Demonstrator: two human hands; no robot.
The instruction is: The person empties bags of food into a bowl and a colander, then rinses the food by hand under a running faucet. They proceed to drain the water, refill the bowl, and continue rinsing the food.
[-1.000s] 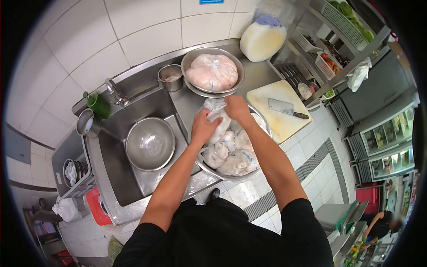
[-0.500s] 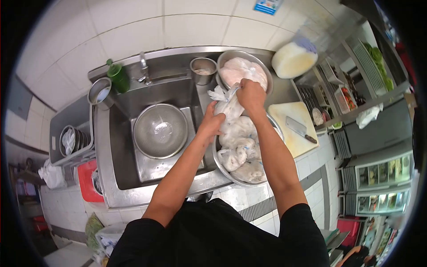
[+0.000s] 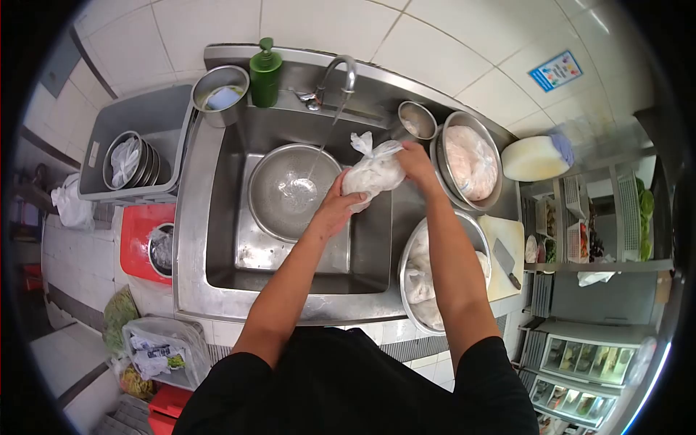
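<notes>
You've got the tied plastic bag [image 3: 371, 174] of pale meat up in the air over the sink [image 3: 217, 217], both hands on it. Your left hand [image 3: 335, 210] cups it from underneath, grip wrapped around the bottom of the bag. Your right hand [image 3: 416, 161] has its grip pinched on the top right of the bag, just beside the knot, which sticks up loose toward the back of the sink.

The bag hangs over the right half of the sink, just right of the empty steel bowl [image 3: 293, 192] sitting in the basin. The faucet [image 3: 337, 72] at the back of the sink is running, a thin stream dropping into that bowl, not onto the bag.

On the surface right of the sink there's a big steel bowl [image 3: 442, 272] full of more tied bags, partly hidden under your right forearm. Behind it, still right of the sink, another steel bowl [image 3: 471, 161] holds one large pink bagged lump, with a small steel cup [image 3: 417, 119] next to it. At the sink's back left corner sit a green soap bottle [image 3: 265, 72] and a steel pot [image 3: 220, 94].
</notes>
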